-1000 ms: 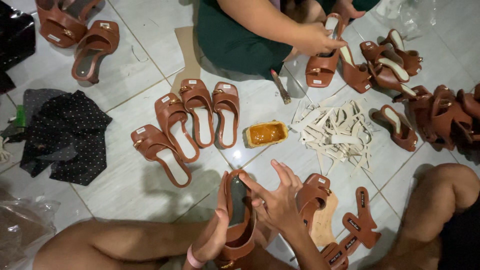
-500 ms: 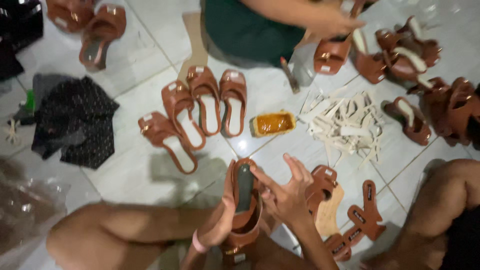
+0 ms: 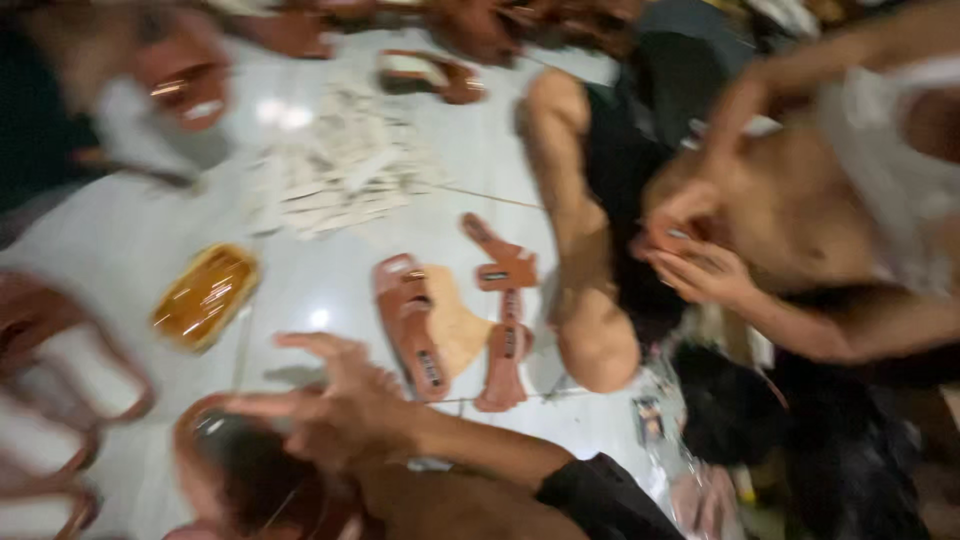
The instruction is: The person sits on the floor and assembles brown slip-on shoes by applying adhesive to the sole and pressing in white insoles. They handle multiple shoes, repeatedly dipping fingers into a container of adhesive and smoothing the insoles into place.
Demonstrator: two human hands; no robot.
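Here the right hand (image 3: pixel 340 405), fingers spread wide, rests on the upper of a brown sandal (image 3: pixel 235 470) at the bottom left of the tiled floor (image 3: pixel 320 290). The sandal lies just left of and under that hand; its long axis is too blurred to tell. Left hand not visible, so cannot tell its state; another sandal (image 3: pixel 410 325) and loose straps (image 3: pixel 505 300) lie near, to the right.

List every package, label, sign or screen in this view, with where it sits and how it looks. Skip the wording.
Small tin: on the white floor, left of centre; oval, amber-gold, glossy.
Dark labels: on the brown strap pieces at centre; small dark rectangles, blurred.
Small printed packet: on the floor, lower right of centre; rectangular, dark and pale, too blurred to tell more.
No signs or screens show.
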